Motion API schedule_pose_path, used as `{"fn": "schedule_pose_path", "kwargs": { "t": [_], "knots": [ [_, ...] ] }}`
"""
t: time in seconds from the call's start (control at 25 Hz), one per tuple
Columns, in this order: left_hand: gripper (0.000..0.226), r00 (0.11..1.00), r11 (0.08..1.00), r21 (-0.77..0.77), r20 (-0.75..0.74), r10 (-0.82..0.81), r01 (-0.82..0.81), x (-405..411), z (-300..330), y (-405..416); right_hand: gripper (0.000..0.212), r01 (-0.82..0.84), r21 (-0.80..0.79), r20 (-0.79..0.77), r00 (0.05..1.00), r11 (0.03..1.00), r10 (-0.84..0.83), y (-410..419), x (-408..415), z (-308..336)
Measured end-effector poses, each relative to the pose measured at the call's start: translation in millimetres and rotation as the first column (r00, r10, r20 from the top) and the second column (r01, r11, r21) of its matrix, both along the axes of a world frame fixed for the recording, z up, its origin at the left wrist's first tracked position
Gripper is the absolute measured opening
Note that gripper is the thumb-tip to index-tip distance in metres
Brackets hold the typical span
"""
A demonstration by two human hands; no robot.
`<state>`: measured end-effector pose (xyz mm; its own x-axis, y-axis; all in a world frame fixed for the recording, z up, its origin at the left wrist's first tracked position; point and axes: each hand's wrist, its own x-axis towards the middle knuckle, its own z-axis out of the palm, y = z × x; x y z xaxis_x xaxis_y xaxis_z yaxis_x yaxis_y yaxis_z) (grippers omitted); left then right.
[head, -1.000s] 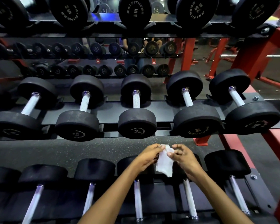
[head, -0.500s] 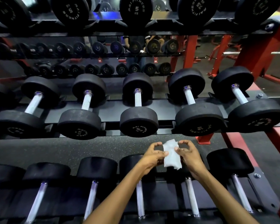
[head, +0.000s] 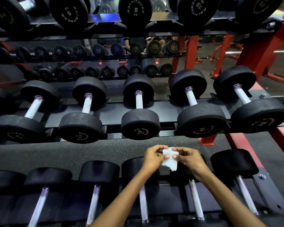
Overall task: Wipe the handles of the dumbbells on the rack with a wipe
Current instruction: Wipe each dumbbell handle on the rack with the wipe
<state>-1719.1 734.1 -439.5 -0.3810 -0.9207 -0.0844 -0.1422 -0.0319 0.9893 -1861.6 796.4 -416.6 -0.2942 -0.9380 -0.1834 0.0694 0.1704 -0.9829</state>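
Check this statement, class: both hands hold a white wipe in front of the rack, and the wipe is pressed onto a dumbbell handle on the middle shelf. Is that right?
Not quite. The head view shows the left hand and right hand pinching the white wipe in the air in front of the rack, touching no dumbbell handle on the middle shelf. The rest stands.

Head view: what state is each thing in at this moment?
Wipe: bunched, held off the dumbbells, touching no handle.
Left hand: pinches the wipe.
Right hand: pinches the wipe.
Middle-row dumbbells: racked, handles bare.
Bottom-row dumbbells: racked, untouched.
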Motion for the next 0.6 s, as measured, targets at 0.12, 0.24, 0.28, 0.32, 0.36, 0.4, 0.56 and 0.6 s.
{"fn": "schedule_pose_path", "kwargs": {
  "t": [0.12,0.24,0.28,0.32,0.36,0.4,0.56,0.6],
  "knots": [
    [0.036,0.997,0.995,-0.080,0.049,0.060,-0.056,-1,2,2,0.032,-0.003,0.020,-0.108,0.994,1.000,0.005,-4,1,-3],
    [0.015,0.988,0.979,-0.193,0.128,0.089,-0.063,1,2,4,0.025,0.004,0.047,-0.321,0.947,0.999,0.011,-7,-2,-11],
    [0.008,0.981,0.969,-0.236,0.160,0.107,-0.068,1,1,3,0.018,-0.006,0.051,-0.382,0.924,0.999,0.025,-7,-3,-11],
    [0.005,0.977,0.963,-0.260,0.177,0.122,-0.073,2,0,2,0.013,-0.021,0.056,-0.422,0.906,0.998,0.042,-7,-4,-10],
    [0.004,0.976,0.965,-0.251,0.178,0.123,-0.076,2,-1,1,0.012,-0.038,0.057,-0.426,0.903,0.998,0.058,-6,-5,-8],
    [0.004,0.982,0.977,-0.203,0.161,0.096,-0.062,3,-1,0,0.013,-0.056,0.052,-0.389,0.918,0.997,0.072,-6,-4,-6],
    [0.005,0.996,0.983,0.159,-0.008,-0.086,0.086,2,8,4,0.011,-0.055,0.035,-0.108,0.992,0.998,0.059,-4,-2,-6],
    [0.010,0.995,0.974,0.199,-0.026,-0.100,0.103,2,8,6,0.009,-0.037,0.030,-0.047,0.998,0.999,0.039,-4,0,-7]
  ]
}}
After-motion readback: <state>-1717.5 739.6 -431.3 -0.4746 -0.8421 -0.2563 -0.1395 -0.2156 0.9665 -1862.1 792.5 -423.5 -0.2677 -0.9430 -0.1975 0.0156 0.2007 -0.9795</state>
